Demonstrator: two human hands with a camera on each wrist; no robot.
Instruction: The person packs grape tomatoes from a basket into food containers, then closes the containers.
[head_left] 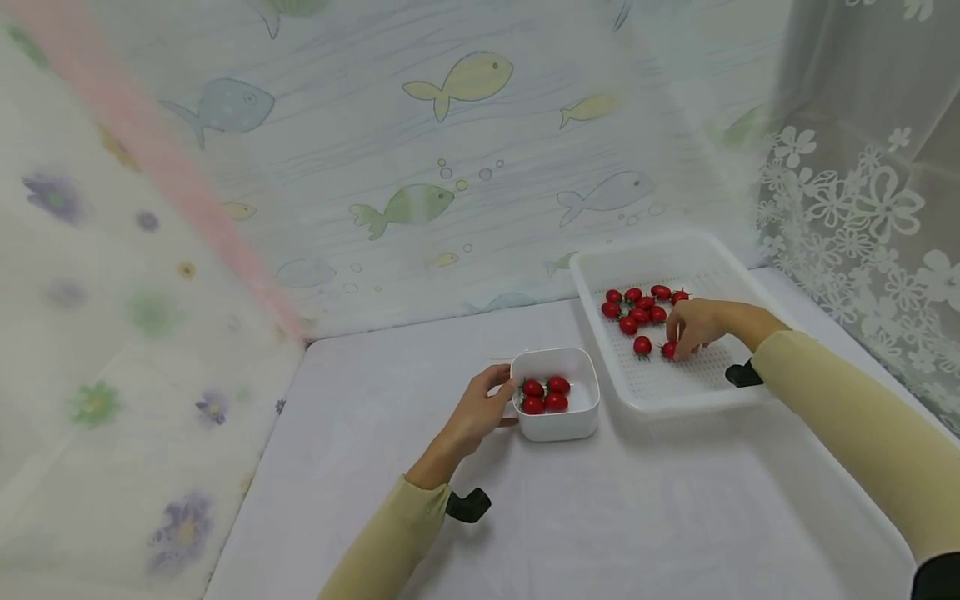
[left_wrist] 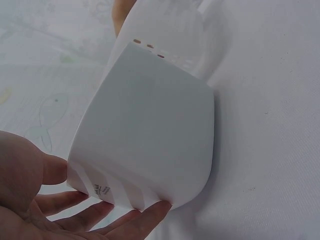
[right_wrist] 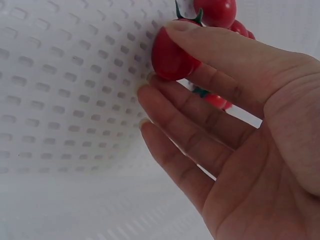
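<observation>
Behind basket [head_left: 678, 407], apparently fish-print curtain [head_left: 337, 142]; right fingers [right_wrist: 181, 127] pinch tomato [right_wrist: 170, 57], left fingers [left_wrist: 145, 222] grip box [head_left: 558, 427].

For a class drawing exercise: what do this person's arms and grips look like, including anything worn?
The left sleeve and right sleeve are long, plain pale yellow. A small black piece juts out at each cuff. The left grip and right grip wear no gloves.
</observation>
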